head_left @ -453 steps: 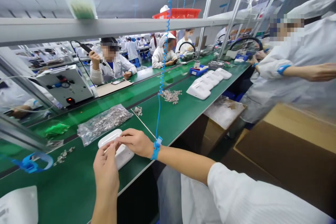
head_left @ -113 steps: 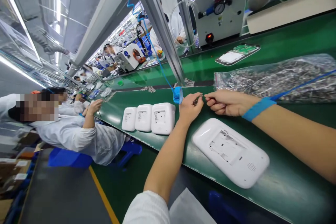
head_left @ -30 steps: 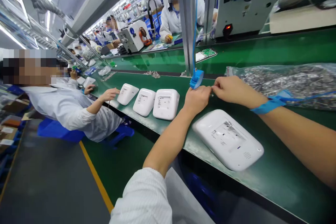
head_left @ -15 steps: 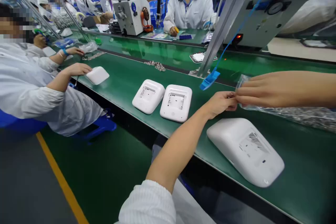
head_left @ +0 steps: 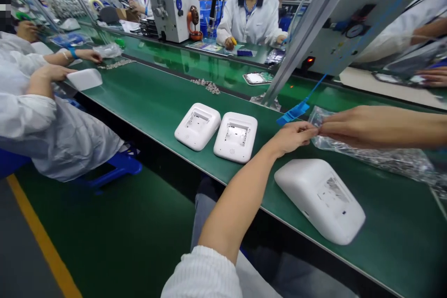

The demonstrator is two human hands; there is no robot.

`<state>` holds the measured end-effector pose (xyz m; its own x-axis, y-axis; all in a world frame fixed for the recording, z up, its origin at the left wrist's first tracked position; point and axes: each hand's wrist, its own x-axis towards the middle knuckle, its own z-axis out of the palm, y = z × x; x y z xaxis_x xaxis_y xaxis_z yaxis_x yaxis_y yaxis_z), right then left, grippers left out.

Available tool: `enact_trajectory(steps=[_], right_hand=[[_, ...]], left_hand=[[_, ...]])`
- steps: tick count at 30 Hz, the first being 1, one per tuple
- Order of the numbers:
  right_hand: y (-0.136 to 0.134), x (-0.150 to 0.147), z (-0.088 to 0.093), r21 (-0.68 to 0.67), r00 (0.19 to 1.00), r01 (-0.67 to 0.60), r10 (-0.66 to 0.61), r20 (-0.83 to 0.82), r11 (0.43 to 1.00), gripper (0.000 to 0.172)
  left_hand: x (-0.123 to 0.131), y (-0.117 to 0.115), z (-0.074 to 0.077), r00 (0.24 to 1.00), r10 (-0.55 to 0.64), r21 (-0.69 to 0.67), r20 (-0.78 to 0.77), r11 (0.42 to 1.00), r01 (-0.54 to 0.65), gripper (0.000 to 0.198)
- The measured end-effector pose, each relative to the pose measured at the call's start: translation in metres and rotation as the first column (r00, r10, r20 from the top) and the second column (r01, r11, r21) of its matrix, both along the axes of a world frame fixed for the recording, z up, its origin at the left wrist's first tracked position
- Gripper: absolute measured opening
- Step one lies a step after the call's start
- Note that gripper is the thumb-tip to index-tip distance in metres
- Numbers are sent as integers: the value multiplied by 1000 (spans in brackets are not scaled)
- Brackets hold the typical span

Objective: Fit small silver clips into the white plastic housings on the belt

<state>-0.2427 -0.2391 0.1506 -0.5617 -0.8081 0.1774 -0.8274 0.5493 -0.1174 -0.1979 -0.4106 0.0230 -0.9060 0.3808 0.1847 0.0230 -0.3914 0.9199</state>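
At the right, my left hand (head_left: 293, 138) is closed in a pinch, its fingertips meeting those of my right hand. What the left fingers hold is too small or hidden to make out. My right hand (head_left: 349, 125) is closed at the end of a clear plastic bag (head_left: 394, 157) filled with many small metal parts. Just below the hands lies a white plastic housing (head_left: 317, 195), tilted, with a recess in its face. Left of my forearm, two similar white housings, one nearer (head_left: 235, 149) and one farther (head_left: 197, 137), lie side by side, recesses up.
A green bench (head_left: 146, 102) runs across, with a pile of small metal parts (head_left: 206, 85) on it. A slanted metal post (head_left: 300, 42) and a hanging blue clip (head_left: 293, 112) stand close to my hands. At the left, a co-worker's hand (head_left: 56, 73) touches another white housing (head_left: 84, 79).
The view has shifted slightly. My hands stay together at the bag's end, the right fingers now more closed. The co-worker's white housing at the left has moved leftward and nearer that person.
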Motion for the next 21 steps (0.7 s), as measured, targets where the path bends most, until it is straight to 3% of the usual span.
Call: enact_trajectory(steps=[2, 3, 5, 7, 9, 10, 12, 14, 16, 18, 19, 21], right_hand=[[-1, 12, 1, 79, 960, -133, 109, 258, 988, 33], [0, 18, -1, 59, 931, -112, 84, 355, 992, 33], [-1, 31, -12, -105, 864, 119, -51, 500, 987, 39], [-4, 42, -28, -298, 700, 378, -60, 712, 877, 44], [-9, 51, -42, -421, 518, 578, 84, 851, 699, 44], [-13, 56, -47, -446, 448, 644, 165, 878, 621, 41], [-18, 62, -51, -458, 363, 711, 279, 889, 534, 36], [-20, 66, -51, -470, 345, 727, 326, 880, 501, 33], [-15, 65, -49, -472, 354, 713, 316, 880, 518, 33], [-6, 63, -45, -473, 388, 664, 273, 880, 579, 37], [-1, 61, -43, -480, 427, 622, 246, 870, 619, 39], [9, 58, -37, -478, 547, 486, 172, 820, 732, 41]], left_hand=[[3, -1, 2, 989, 114, -169, -96, 977, -129, 23], [5, -2, 3, 968, 183, -252, -170, 942, -222, 20], [9, -2, 3, 881, 286, -366, -376, 828, -425, 16], [11, -1, 1, 739, 309, -401, -598, 683, -610, 19], [12, -1, -1, 594, 278, -386, -755, 544, -745, 24], [13, 0, -2, 544, 267, -371, -795, 497, -785, 25], [13, 0, -1, 493, 267, -342, -828, 456, -822, 26], [14, 0, 3, 519, 305, -315, -799, 522, -793, 22], [16, -1, 9, 650, 351, -289, -673, 684, -669, 19], [17, -2, 13, 830, 326, -229, -452, 857, -461, 18], [17, -2, 15, 895, 282, -186, -345, 914, -360, 20], [18, -4, 17, 961, 186, -111, -207, 971, -212, 26]])
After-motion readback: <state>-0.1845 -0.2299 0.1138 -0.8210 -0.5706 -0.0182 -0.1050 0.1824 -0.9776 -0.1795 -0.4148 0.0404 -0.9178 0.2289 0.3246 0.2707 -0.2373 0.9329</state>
